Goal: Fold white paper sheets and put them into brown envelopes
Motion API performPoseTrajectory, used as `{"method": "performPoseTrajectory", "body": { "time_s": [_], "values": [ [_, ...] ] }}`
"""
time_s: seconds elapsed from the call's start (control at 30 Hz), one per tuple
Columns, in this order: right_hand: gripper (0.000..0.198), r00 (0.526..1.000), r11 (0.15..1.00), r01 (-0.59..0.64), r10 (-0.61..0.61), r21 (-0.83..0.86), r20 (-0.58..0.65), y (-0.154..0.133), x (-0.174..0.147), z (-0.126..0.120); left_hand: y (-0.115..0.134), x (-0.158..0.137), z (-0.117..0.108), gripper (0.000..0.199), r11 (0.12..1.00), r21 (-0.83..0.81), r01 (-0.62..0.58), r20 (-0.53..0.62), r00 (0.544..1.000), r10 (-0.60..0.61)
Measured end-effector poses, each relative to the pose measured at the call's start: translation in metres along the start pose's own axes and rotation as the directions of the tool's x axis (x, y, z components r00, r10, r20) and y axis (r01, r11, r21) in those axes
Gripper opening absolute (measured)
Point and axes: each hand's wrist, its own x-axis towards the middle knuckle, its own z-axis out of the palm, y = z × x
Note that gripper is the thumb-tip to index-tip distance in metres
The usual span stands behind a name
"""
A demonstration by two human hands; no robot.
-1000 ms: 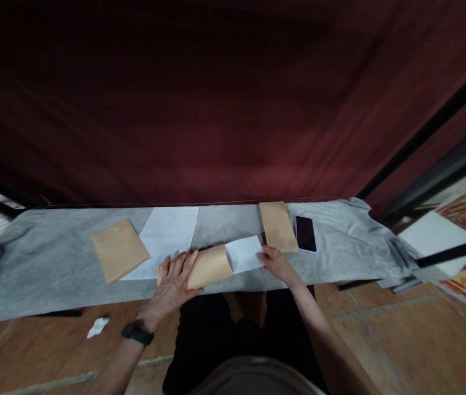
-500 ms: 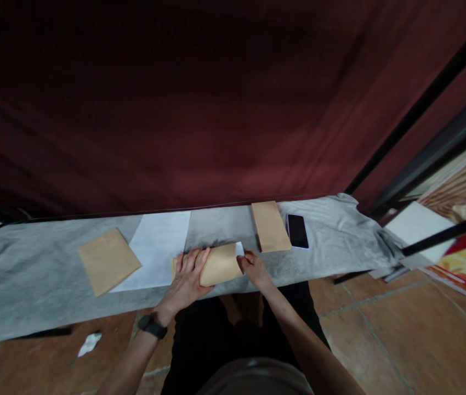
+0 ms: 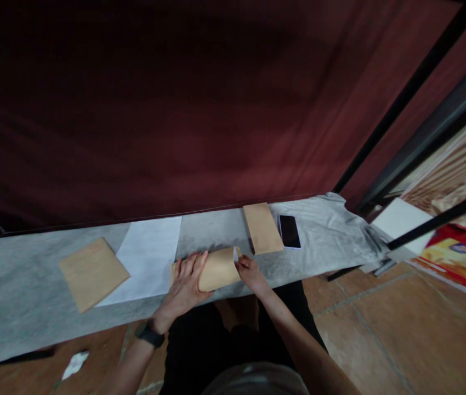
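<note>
A brown paper envelope [image 3: 219, 270] lies crosswise in front of me, bulging slightly, its mouth toward the right. Across its left part my left hand [image 3: 187, 280] is laid flat with the fingers spread, holding it down. At the mouth, my right hand [image 3: 247, 270] is closed in a pinch on white paper [image 3: 236, 255], of which a small corner shows inside the opening. The fingertips of that hand are partly hidden by the envelope's edge. Left of the envelope lies a white sheet [image 3: 151, 258], partly under another brown envelope [image 3: 93, 272].
The narrow bench [image 3: 23, 285] has a grey cloth over it. More brown envelopes or one thick one [image 3: 262, 227] lie at the right, beside a phone [image 3: 289, 231]. Behind hangs a dark red curtain [image 3: 200, 137]. Black bars [image 3: 405, 104] and a red box [image 3: 459, 255] stand at the right.
The white paper sticks out less from the envelope's mouth, and my right hand has shifted slightly with it. My left hand keeps its place. The view has turned a little to the right.
</note>
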Motion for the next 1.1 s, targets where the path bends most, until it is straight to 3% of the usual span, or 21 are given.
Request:
{"method": "performPoseTrajectory", "body": {
  "time_s": [0.3, 0.57, 0.8, 1.1],
  "values": [
    [0.030, 0.999, 0.999, -0.027, 0.026, -0.037, -0.041, 0.003, 0.003, 0.003, 0.001, 0.006, 0.002, 0.111, 1.000, 0.011, -0.004, -0.011, 1.000, 0.004],
    [0.014, 0.994, 1.000, -0.003, 0.002, -0.014, -0.106, 0.003, -0.001, 0.001, 0.000, 0.007, 0.004, 0.107, 1.000, 0.002, -0.019, -0.011, 1.000, 0.019],
    [0.015, 0.977, 0.949, 0.013, 0.055, 0.314, -0.207, 0.008, -0.003, 0.002, 0.001, 0.013, -0.005, 0.103, 0.999, -0.011, -0.044, 0.007, 0.999, 0.044],
    [0.007, 0.967, 0.934, 0.035, 0.059, 0.357, -0.248, 0.009, -0.003, 0.005, 0.004, 0.015, -0.008, 0.105, 0.999, 0.008, -0.043, 0.044, 0.998, 0.042]
  ]
}}
